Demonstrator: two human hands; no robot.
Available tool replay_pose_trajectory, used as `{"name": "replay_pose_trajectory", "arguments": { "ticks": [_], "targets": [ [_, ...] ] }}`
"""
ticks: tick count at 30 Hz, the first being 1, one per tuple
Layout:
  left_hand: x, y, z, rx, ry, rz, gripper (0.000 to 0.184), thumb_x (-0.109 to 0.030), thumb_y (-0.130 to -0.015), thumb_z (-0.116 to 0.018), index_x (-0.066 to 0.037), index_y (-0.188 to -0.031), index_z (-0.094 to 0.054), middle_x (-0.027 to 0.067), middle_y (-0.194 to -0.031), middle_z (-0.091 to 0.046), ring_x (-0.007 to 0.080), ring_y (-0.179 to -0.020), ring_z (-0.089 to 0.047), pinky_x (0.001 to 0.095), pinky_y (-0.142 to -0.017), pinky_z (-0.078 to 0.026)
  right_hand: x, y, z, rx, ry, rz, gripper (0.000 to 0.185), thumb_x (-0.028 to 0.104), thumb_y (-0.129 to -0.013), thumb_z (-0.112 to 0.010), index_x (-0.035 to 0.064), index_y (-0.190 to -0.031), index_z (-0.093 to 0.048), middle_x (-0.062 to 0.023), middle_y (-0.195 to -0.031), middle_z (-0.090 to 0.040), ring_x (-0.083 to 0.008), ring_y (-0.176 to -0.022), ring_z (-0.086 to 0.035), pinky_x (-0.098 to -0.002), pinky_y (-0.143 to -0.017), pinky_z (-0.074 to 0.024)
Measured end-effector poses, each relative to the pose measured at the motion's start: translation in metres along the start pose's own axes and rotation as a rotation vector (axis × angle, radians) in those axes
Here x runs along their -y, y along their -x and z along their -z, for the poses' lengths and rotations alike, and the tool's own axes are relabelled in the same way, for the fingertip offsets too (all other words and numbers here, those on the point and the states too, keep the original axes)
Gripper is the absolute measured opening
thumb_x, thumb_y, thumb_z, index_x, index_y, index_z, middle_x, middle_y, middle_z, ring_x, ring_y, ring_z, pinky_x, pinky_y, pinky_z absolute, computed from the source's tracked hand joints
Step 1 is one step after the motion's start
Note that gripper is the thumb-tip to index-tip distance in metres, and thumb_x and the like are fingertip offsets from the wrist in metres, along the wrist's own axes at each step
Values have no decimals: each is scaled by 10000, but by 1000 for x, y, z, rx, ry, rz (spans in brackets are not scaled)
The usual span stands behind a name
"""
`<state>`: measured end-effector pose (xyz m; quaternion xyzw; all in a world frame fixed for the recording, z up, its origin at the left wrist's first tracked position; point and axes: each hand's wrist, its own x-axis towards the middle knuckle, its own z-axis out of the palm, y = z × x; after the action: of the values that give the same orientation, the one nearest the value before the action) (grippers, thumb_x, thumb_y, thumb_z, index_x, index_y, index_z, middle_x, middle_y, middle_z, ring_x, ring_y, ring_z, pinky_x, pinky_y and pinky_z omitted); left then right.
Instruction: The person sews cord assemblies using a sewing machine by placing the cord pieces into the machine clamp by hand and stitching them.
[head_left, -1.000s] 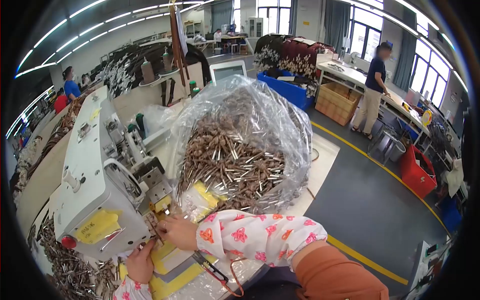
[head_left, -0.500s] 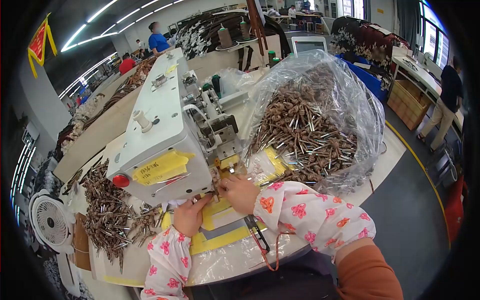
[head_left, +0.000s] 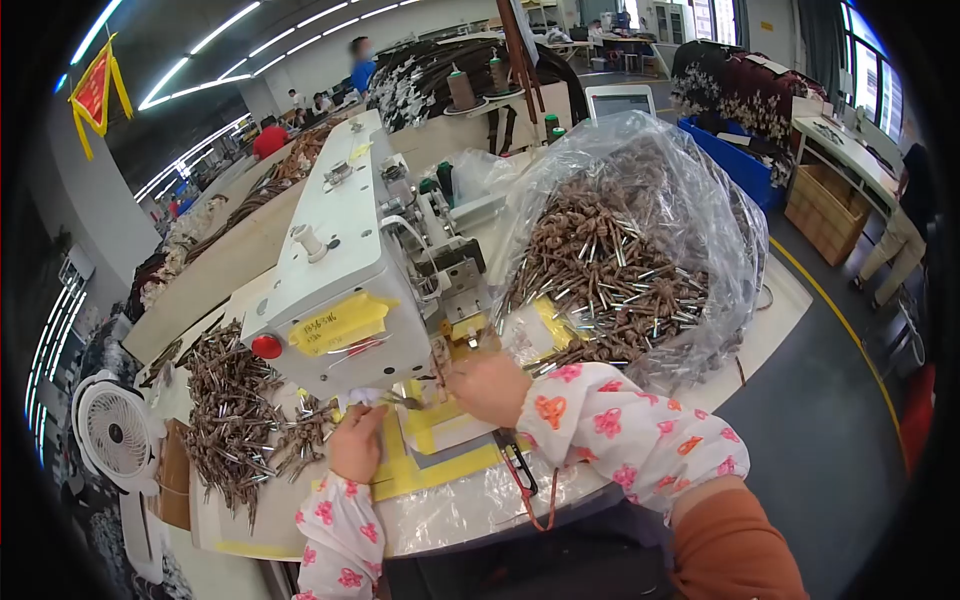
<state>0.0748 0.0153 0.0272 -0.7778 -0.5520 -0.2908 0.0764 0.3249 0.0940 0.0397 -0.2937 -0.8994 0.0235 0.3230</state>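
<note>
My right hand point(head_left: 486, 387) is closed at the needle area of the white sewing machine point(head_left: 330, 280), its fingertips pinched on something small that I cannot make out. Left of it, my left hand point(head_left: 357, 442) has thumb and forefinger together near a small dark piece point(head_left: 402, 400) beneath the machine head; what it grips is too small to tell. Yellow tape point(head_left: 430, 473) marks the table below the hands. Behind my right hand a clear plastic bag point(head_left: 640, 255) holds many brown cord pieces with metallic tips. More such pieces point(head_left: 232, 410) are heaped left of the machine.
A black thread snipper point(head_left: 518, 467) with a red cord lies near the front edge. At the far left stands a white fan point(head_left: 116, 435). Thread spools point(head_left: 460, 88) rise behind the machine. A person point(head_left: 900, 225) stands at the right, beyond a wooden crate point(head_left: 825, 213).
The view has swung left. My left hand has drawn back from beside my right hand toward the lower left, with a gap between them now. My right hand stays by the needle area.
</note>
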Motion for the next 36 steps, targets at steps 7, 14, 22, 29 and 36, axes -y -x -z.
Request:
{"name": "replay_pose_trajectory", "arguments": {
  "ticks": [7,14,22,29,36],
  "targets": [
    [4,4,25,73,-172,57,297,26,-737,-545,-49,-1013,-625,139,-1006,-601,334,-931,-542,395,-814,-442,-61,48,107,251,387,-251,172,222,-671,-670,58,-701,-626,-88,-719,-604,-275,-720,-596,-403,-661,-472],
    [-36,-33,-39,-9,97,-94,263,-29,-790,-533,-12,-1046,-590,170,-994,-598,341,-930,-548,408,-807,-441,-61,67,105,425,410,-305,164,163,-670,-650,69,-805,-657,-95,-745,-619,-290,-754,-598,-412,-683,-471],
    [-19,-35,-44,109,36,24,215,-51,-804,-545,-77,-999,-629,108,-936,-632,305,-734,-619,366,-607,-499,-12,17,126,254,-259,-105,169,45,-707,-569,45,-867,-624,-98,-771,-596,-262,-674,-601,-353,-610,-490],
    [-22,-35,-22,195,387,235,197,-229,-817,-606,-130,-984,-642,59,-899,-654,265,-629,-620,341,-555,-498,-8,-8,-8,297,-674,-209,225,42,-712,-636,-5,-932,-630,-106,-741,-613,-176,-637,-588,-283,-616,-478],
    [-16,-33,-44,42,272,-61,224,-187,-778,-615,-124,-992,-638,67,-943,-640,247,-756,-627,335,-615,-501,-11,-9,-23,136,-538,-320,223,44,-702,-684,-7,-916,-642,-85,-687,-586,-156,-551,-535,-284,-539,-451]
  ]
}}
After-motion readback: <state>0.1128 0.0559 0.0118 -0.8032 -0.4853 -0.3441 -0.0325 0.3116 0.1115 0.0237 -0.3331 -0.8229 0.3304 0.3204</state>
